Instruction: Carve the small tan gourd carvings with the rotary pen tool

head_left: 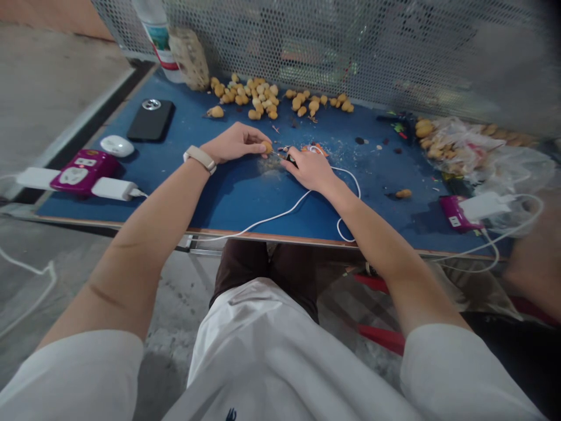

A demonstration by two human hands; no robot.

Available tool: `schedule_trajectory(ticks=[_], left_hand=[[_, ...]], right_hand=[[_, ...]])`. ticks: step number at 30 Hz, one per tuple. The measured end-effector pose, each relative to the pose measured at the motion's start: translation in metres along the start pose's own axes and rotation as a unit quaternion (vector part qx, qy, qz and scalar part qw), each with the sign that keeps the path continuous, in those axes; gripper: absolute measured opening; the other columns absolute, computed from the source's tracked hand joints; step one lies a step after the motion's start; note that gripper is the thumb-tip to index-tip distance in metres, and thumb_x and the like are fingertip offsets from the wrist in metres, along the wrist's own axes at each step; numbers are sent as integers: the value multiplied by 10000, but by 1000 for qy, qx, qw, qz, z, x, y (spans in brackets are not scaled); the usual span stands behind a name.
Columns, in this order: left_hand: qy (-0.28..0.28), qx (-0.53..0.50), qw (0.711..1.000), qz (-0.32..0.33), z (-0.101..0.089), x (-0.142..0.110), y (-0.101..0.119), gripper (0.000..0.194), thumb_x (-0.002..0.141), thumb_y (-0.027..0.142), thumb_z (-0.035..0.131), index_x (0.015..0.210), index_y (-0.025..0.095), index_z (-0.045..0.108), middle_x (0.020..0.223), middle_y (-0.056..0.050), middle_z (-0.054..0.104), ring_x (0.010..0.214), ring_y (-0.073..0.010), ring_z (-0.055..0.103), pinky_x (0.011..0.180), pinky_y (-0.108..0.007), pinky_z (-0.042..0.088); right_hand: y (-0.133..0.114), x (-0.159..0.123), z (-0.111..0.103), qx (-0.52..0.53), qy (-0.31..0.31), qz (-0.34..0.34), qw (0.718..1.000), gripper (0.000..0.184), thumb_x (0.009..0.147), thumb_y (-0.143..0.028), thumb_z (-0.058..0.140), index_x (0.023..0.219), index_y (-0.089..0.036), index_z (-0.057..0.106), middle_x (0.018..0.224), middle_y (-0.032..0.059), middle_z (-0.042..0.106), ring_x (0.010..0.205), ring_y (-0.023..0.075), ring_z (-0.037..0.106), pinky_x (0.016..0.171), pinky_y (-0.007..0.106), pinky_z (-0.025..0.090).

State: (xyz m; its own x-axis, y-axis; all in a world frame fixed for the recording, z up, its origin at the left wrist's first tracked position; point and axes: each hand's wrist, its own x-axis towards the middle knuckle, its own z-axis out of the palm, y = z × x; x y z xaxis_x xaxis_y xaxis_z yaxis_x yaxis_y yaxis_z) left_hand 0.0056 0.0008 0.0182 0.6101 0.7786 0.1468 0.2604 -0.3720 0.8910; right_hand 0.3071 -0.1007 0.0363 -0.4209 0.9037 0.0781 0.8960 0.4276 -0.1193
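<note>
A blue desk (pixel 236 204) stands against a perforated metal screen (pixel 350 47) and carries a plastic bag (pixel 460 146), two magenta power sockets (pixel 83 171), one black phone (pixel 151 120) and dozens of small tan gourds (pixel 258 96). The left hand (pixel 232 143) pinches one gourd (pixel 267 147) between thumb and fingertips. Just beside it, the right hand (pixel 309 169) closes on a small dark corded tool (pixel 289 158), whose white cable (pixel 263 219) loops across the desk.

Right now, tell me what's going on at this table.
A person at a blue table holds a small tan gourd-shaped piece in the left hand and works on it with a small dark corded tool in the right hand. More such pieces lie heaped beyond, with others in a plastic bag.
</note>
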Motion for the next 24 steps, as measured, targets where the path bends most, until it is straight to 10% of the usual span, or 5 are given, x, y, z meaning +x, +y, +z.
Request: schedule_trajectory(ticks=[24], left_hand=[[6, 14, 1000, -1, 0, 1, 0, 469, 1001, 541, 1082, 1333, 218, 1011, 1126, -128, 958, 1210, -343, 933, 1233, -498, 708]], right_hand=[[-2, 0, 0, -6, -3, 14, 1000, 639, 1352, -590, 372, 1688, -177, 727, 1256, 222, 911, 1181, 442, 796, 1029, 485, 547]])
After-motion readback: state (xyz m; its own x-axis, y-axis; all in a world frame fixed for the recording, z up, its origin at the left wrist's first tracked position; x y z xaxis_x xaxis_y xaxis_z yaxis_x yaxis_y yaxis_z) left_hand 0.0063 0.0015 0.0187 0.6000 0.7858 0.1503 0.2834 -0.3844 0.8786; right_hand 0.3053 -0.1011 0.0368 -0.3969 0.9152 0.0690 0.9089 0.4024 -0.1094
